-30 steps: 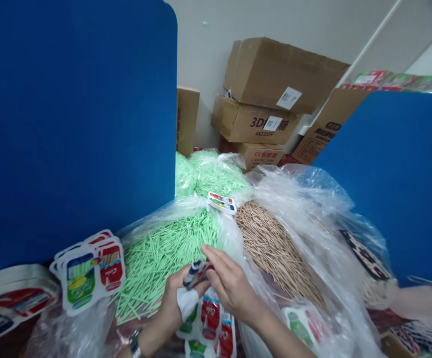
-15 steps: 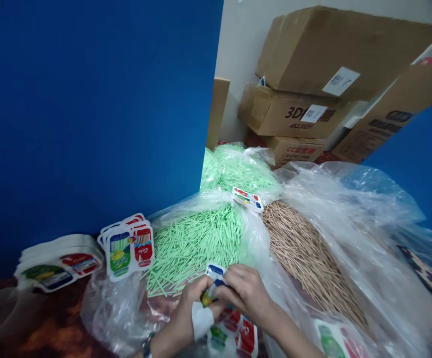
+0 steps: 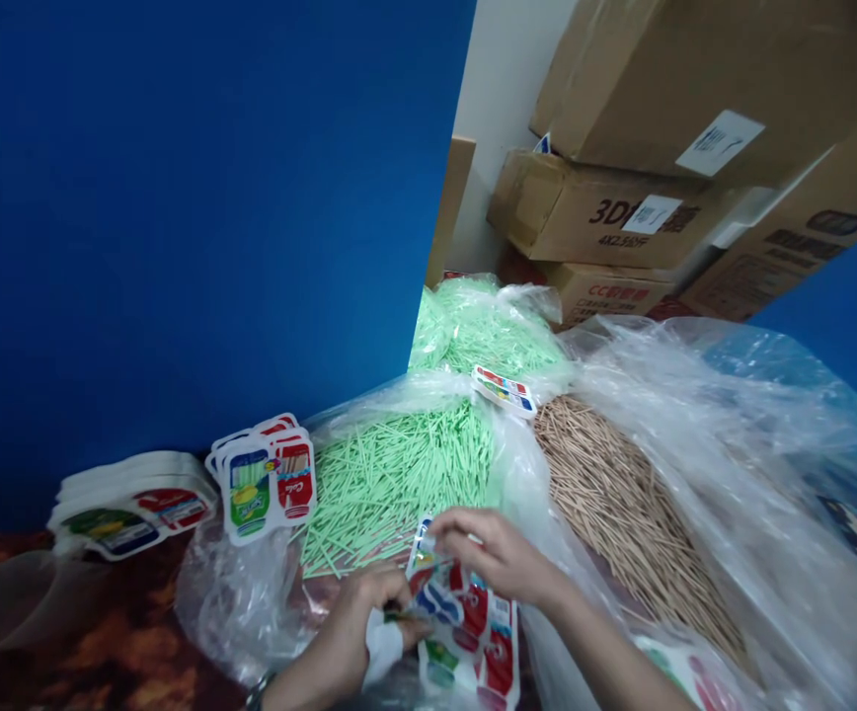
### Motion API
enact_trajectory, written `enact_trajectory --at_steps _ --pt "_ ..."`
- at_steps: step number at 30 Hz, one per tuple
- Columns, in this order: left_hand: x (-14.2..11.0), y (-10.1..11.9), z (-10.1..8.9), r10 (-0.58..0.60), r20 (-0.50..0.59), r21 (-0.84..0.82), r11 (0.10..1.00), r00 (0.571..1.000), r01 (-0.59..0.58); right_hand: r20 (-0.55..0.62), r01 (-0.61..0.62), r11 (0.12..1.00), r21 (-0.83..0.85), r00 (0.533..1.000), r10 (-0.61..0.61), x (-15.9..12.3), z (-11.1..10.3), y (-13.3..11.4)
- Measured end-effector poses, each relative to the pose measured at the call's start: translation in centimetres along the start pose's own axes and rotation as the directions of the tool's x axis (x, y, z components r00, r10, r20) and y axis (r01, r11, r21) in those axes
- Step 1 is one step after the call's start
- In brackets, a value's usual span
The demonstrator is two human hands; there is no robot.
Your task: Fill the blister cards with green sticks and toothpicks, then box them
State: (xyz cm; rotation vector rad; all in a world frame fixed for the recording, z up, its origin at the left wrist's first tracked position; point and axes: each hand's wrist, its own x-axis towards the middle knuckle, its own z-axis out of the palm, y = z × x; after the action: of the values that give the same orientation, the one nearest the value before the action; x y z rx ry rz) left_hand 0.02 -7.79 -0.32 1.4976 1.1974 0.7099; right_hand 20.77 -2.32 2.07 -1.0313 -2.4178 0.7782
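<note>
My left hand [image 3: 358, 622] is closed at the left edge of a printed packet [image 3: 423, 568], its thumb and fingers bent around it. A plain white piece [image 3: 382, 647] shows against the palm. My right hand [image 3: 499, 558] has its fingers curled over the packet's upper end; its thumb is mostly hidden. Below the hands lie printed cards or packets [image 3: 499, 652] with red and green drink pictures, partly overlapped. Beyond them, a clear bag holds light green candy sticks [image 3: 406, 464]. Brown sticks [image 3: 621, 494] lie in another bag on the right.
Stacked printed cards [image 3: 270, 484] and a thicker card stack [image 3: 132, 504] stand left by a blue panel [image 3: 198, 217]. One card [image 3: 504, 390] rests between the bags. Cardboard boxes [image 3: 621, 212] are piled behind. Loose clear plastic [image 3: 732, 444] spreads on the right.
My hands have moved apart; the right has risen toward the packet's top, and more of its printed face shows. The view has shifted slightly, so the surroundings sit farther right.
</note>
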Motion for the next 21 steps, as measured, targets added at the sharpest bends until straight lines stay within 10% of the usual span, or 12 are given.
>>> enact_trajectory --at_steps 5,11,21 --pt "0.3 -0.4 0.4 0.002 0.104 0.126 0.992 0.995 -0.015 0.043 0.027 0.773 -0.634 0.999 0.001 2.9 2.3 5.3" --pt "0.7 -2.3 1.4 0.090 0.085 0.124 0.987 0.992 -0.101 0.154 0.235 0.578 -0.782 0.970 -0.186 4.3 5.4 7.4" --pt "1.4 -2.0 2.0 0.118 0.048 0.035 0.992 0.992 -0.120 0.035 0.233 0.751 -0.618 0.962 -0.270 5.5 5.3 9.5"
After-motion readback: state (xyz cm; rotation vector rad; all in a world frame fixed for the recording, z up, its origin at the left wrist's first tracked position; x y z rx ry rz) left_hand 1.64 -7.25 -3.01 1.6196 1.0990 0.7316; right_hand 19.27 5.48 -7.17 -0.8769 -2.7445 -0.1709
